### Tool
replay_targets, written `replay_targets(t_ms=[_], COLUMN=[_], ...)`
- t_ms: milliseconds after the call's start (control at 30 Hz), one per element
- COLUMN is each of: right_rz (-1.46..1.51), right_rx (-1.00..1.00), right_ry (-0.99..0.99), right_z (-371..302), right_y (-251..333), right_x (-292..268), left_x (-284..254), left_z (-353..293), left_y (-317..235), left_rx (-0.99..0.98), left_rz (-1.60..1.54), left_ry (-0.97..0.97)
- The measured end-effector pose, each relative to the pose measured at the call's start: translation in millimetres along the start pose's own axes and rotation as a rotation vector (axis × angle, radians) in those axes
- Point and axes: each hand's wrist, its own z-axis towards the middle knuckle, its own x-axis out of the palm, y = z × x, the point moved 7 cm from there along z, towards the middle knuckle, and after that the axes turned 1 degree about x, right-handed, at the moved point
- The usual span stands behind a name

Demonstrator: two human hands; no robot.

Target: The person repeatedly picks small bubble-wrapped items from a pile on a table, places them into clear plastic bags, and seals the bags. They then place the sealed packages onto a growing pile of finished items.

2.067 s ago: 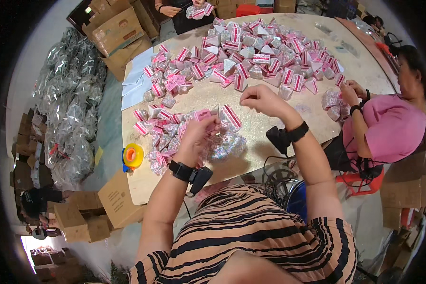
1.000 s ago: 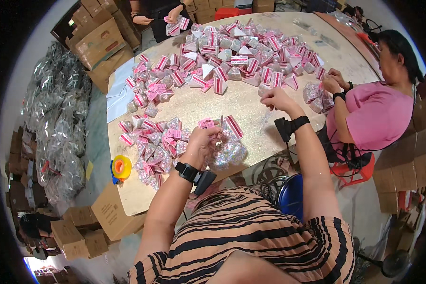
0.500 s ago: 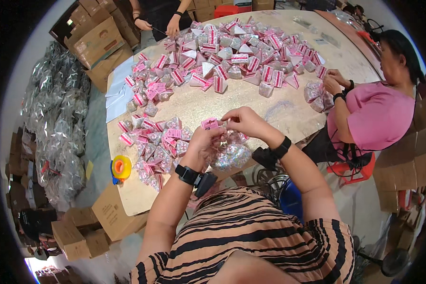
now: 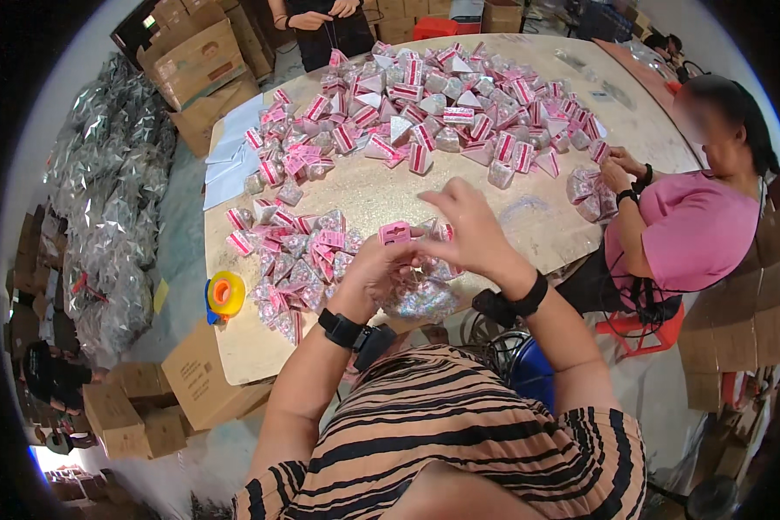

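Observation:
My left hand [image 4: 377,270] is closed around the top of a clear bag of glittery iridescent pieces [image 4: 422,301], above the table's near edge. A small pink card tag [image 4: 394,233] sticks up from its fingers. My right hand [image 4: 470,232] is just to the right, its index finger raised and apart from the thumb. That thumb points toward the tag and lies close to my left fingers; whether it touches them is unclear. Beside my left hand is a heap of similar glittery bags with pink tags [image 4: 296,269].
A larger pile of pink-tagged packets [image 4: 442,104] covers the far part of the wooden table [image 4: 364,189]. A yellow tape roll [image 4: 226,295] sits at the left edge. A co-worker in pink [image 4: 689,204] handles packets at right; another person [image 4: 322,26] stands opposite. Cardboard boxes [image 4: 204,377] are lower left.
My right hand's fingers have gone from a pinch at the tag to spread apart, with the index finger raised. The view has shifted slightly. The person opposite has lifted their hands from the pile.

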Motion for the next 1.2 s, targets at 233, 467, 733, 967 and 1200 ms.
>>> replay_targets(t_ms=[233, 467, 733, 967, 1200], right_rz=[-0.185, -0.149, -0.088, 0.261, 0.463], right_rx=[-0.176, -0.232, -0.212, -0.022, 0.070], right_ry=[0.204, 0.161, 0.135, 0.183, 0.308], right_z=[-5, -6, -6, 2, -2], right_y=[42, 45, 47, 25, 17], right_x=[32, 34, 31, 9, 21], left_x=[-1, -9, -5, 3, 8], left_z=[-2, 1, -6, -10, -12], left_y=[8, 11, 8, 10, 6], left_rx=[-0.007, 0.088, 0.110, 0.044, 0.088], left_rz=[-0.093, -0.039, -0.036, -0.218, -0.082], left_ry=[-0.061, 0.069, 0.055, 0.097, 0.103])
